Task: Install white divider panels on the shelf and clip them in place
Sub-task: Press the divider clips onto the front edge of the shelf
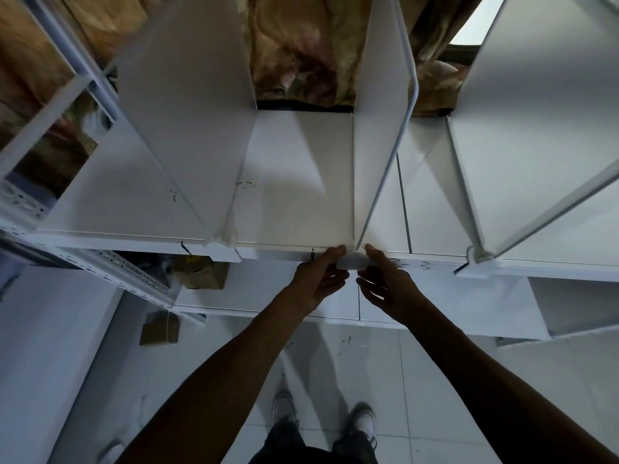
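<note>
A white shelf (294, 182) runs across the view with three upright white divider panels on it. The middle divider panel (378, 128) meets the shelf's front edge at a white clip (351, 261). My left hand (318, 279) pinches the clip's left end, and my right hand (382, 279) grips its right end from the other side. The left divider panel (187, 105) stands in its own clip (222, 246) at the front edge. The right divider panel (522, 112) sits in a clip (475, 259) too.
A perforated white metal upright (117, 269) slants at the left. Cardboard boxes (201, 271) lie on a lower shelf below. A brown patterned curtain (301, 45) hangs behind the shelf. My shoes (361, 420) stand on the white tiled floor.
</note>
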